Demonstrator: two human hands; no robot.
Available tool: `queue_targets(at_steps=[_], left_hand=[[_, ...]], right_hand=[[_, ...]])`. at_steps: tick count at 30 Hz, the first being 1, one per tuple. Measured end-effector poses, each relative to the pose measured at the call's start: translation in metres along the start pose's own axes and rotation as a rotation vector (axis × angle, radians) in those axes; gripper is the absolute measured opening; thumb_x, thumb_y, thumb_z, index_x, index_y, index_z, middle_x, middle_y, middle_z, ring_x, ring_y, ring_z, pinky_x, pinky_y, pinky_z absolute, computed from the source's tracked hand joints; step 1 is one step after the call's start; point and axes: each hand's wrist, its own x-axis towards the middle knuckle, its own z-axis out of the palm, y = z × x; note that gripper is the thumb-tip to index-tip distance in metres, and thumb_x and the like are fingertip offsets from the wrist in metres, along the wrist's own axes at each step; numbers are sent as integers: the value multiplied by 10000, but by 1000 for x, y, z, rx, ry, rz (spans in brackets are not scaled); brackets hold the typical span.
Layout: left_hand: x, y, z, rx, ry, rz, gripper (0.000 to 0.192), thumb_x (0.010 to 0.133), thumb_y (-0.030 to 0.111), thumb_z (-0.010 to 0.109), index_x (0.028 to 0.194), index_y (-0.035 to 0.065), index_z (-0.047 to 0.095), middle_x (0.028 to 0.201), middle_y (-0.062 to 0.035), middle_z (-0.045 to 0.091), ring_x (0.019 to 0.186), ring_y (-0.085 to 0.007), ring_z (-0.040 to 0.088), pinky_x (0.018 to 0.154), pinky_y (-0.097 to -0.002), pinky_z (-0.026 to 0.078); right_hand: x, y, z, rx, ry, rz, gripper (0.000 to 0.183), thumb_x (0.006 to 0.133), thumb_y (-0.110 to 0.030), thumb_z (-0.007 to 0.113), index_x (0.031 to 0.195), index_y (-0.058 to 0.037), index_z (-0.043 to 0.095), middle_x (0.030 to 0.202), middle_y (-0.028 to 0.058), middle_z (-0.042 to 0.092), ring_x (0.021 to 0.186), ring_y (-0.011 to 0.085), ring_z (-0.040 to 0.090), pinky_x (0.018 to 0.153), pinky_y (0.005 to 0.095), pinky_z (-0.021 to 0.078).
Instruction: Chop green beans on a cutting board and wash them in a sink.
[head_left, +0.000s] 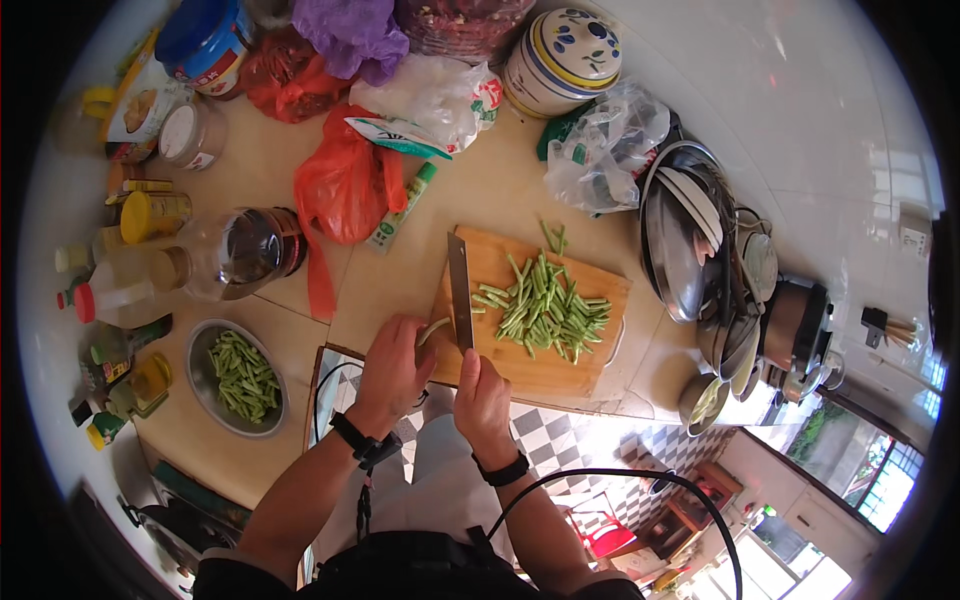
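My right hand (482, 397) grips the handle of a cleaver (460, 289), its blade upright over the left part of a wooden cutting board (555, 379). Close by on the left, my left hand (390, 367) holds a short piece of green bean (433, 330) at the board's left edge. Cut green beans (551, 307) lie heaped on the board to the right of the blade, and a few rest at its far edge. A metal bowl (193, 375) of cut green beans stands on the counter at the left.
Red plastic bags (341, 180) and a green tube (405, 210) lie beyond the board. Bottles, among them a large one with dark liquid (262, 251), line the left side. A white ceramic jar (562, 64), a clear bag (604, 150) and stacked metal pans (671, 262) stand at the right.
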Motion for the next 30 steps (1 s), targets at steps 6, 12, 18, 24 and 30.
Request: queue_targets(at_steps=[6,12,18,24,30], left_hand=[[-12,-9,6,-181,13,-166,285,967,27,738,1223,9,614,1017,-188,704,947,-399,716,817,-479,583],[-1,-2,7,-93,38,-36,171,951,12,746,1109,13,681,962,-170,705,917,-388,709,789,-468,580],[5,1,12,-17,12,52,77,899,7,772,962,30,733,908,-150,671,876,-390,685,770,-473,563],[7,13,12,65,-89,33,122,884,77,823,966,38,742,904,-139,669,882,-375,685,780,-479,559],[39,70,5,231,-152,178,132,908,44,775,1029,32,724,993,-152,669,964,-373,683,822,-474,564]], right_hand=[[-20,6,-28,-15,-52,-131,433,1170,-264,504,837,8,556,625,234,555,581,496,583,532,526,412],[-43,4,-44,-74,-171,-4,409,1137,-301,596,847,-13,601,654,259,630,653,514,672,555,560,493],[-35,20,-20,-147,-55,-23,447,1130,-335,615,826,-8,593,645,253,629,644,522,656,557,571,486],[-22,12,-31,50,28,-80,431,1138,-322,592,844,-7,579,658,265,607,656,533,640,565,573,479],[-55,44,-102,168,130,77,486,1155,-391,514,869,-3,573,663,258,601,666,532,644,577,553,479]])
